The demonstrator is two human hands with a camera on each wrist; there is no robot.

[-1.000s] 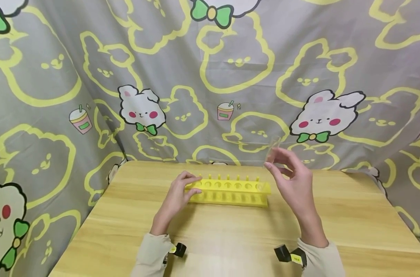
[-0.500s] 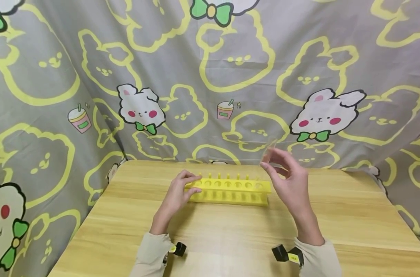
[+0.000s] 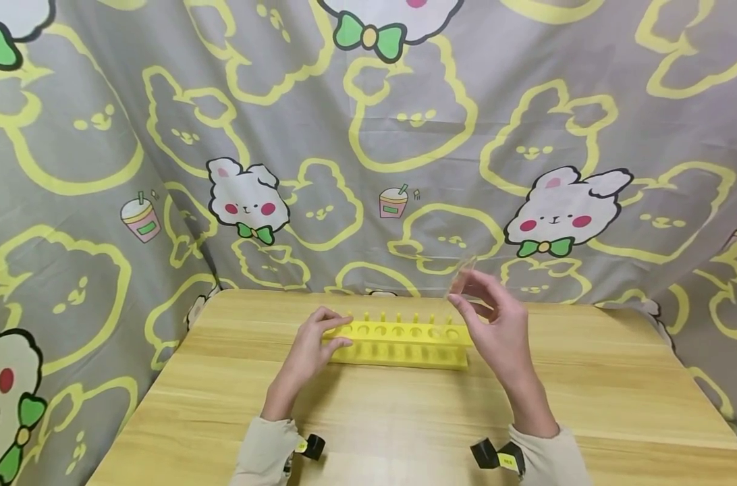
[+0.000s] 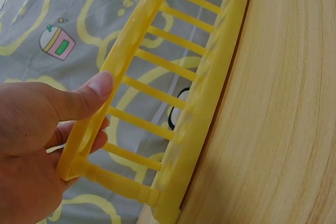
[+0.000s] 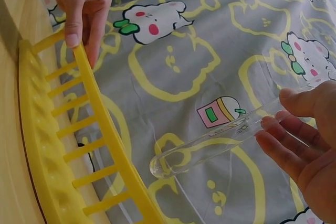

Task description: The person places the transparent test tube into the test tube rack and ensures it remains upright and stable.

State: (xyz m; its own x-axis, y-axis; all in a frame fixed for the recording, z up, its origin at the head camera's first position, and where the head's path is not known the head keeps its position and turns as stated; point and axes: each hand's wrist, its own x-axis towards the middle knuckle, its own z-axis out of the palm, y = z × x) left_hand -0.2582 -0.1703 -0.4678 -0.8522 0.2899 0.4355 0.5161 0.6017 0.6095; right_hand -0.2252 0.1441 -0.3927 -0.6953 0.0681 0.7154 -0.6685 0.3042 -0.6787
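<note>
A yellow test tube rack [image 3: 399,343] stands on the wooden table, with a row of round holes on top and short pegs along its back. My left hand [image 3: 310,344] grips the rack's left end, thumb in front and fingers behind, as the left wrist view of the rack [image 4: 123,72] also shows. My right hand [image 3: 496,324] pinches a clear test tube [image 5: 210,148] near its upper end. The tube is tilted, its rounded bottom above the rack's right part and apart from it. No contents are visible in the tube.
The wooden table [image 3: 368,418] extends in front of and beside the rack. Behind it hangs a grey curtain [image 3: 320,135] with yellow outlines and white rabbits. Black wrist cameras sit at both sleeves [image 3: 265,445].
My right hand has moved left and a little toward the rack with the test tube, now over the rack's right end. My left hand and the rack have stayed in place.
</note>
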